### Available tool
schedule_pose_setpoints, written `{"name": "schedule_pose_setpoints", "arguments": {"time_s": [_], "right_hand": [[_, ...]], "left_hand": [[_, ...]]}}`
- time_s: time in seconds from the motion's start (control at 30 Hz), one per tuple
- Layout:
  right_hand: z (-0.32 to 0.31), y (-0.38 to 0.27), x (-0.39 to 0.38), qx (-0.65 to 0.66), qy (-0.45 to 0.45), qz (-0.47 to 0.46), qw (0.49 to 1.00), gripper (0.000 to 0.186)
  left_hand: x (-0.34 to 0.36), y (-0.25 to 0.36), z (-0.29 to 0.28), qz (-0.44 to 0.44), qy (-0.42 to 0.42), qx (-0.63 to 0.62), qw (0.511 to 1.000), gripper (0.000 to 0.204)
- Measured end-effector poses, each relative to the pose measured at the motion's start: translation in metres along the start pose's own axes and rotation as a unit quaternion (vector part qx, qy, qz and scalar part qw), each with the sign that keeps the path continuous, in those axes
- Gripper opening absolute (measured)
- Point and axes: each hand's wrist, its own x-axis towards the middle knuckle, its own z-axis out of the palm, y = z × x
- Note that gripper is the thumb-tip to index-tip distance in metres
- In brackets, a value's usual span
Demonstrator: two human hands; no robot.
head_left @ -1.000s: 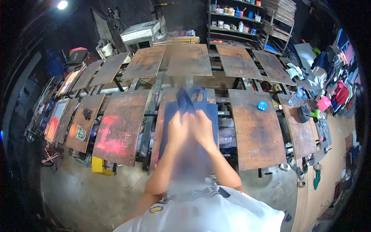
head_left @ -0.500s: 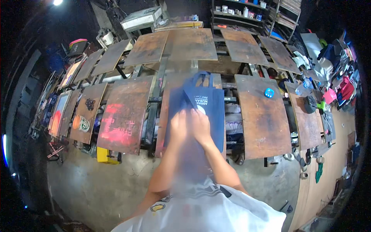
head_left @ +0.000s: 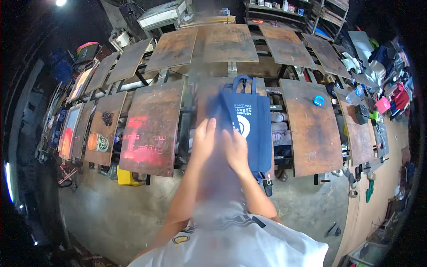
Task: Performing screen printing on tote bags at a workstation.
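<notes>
While flat: hands on bag

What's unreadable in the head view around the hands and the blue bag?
- Near edge of the blue bag: covered by the left hand and right hand.
- Whether the fingers grip or only press: blurred.
- Board under the bag: hidden by it.
- Small blue object on the right-hand board: too small to identify.
- Shelf items at the top: too small.
</notes>
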Motion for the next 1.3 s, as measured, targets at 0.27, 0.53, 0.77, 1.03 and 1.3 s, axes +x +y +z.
{"name": "schedule_pose_setpoints", "arguments": {"time_s": [0.27,0.53,0.77,1.03,1.3], "right_hand": [[0.058,-0.005,0.007,0.003,0.052,-0.012,0.999,0.032],[0.108,-0.001,-0.002,0.104,-0.001,0.036,0.994,0.036],[0.131,0.014,-0.01,0.118,0.065,0.049,0.99,0.035],[0.133,0.003,-0.011,-0.028,0.068,0.001,0.997,0.029],[0.099,0.012,-0.02,0.039,0.084,0.049,0.995,0.034]], "left_hand": [[-0.018,-0.002,-0.033,0.016,0.038,0.061,0.997,0.038],[-0.011,-0.06,-0.082,-0.026,0.026,-0.126,0.991,0.037],[-0.008,-0.051,-0.101,-0.049,-0.019,-0.102,0.993,0.039],[0.004,-0.044,-0.104,-0.006,0.026,0.069,0.997,0.04],[-0.009,-0.059,-0.069,0.058,-0.069,-0.062,0.994,0.036]]}}
